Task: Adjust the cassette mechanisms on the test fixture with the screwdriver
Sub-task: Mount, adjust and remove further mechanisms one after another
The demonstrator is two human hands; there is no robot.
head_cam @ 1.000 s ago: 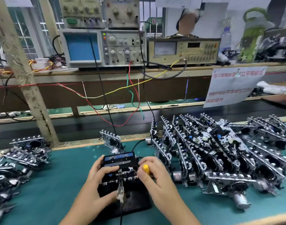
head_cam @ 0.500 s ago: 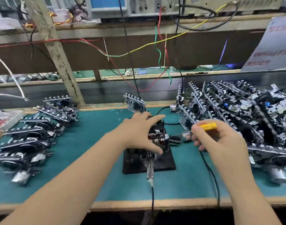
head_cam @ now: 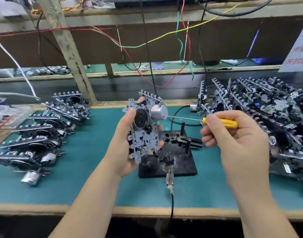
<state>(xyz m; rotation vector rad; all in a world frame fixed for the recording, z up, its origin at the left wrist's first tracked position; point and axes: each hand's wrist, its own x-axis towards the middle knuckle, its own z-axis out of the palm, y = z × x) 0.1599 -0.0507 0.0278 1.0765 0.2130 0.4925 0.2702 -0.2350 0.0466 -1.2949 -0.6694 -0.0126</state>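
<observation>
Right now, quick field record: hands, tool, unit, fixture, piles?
left hand: holds one cassette mechanism upright, lifted above the fixture
right hand: fingers pinch the yellow-handled screwdriver
tool tip: at the end face of the mechanism's silver motor
test fixture: black plate on the green mat, no unit seated, posts bare
left pile: mechanisms in a row
right pile: larger heap of mechanisms
cable: runs from the fixture's front over the bench edge

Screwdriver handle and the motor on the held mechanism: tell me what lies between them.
Only the screwdriver's thin metal shaft, its tip at the motor; shown in the head view.
</observation>
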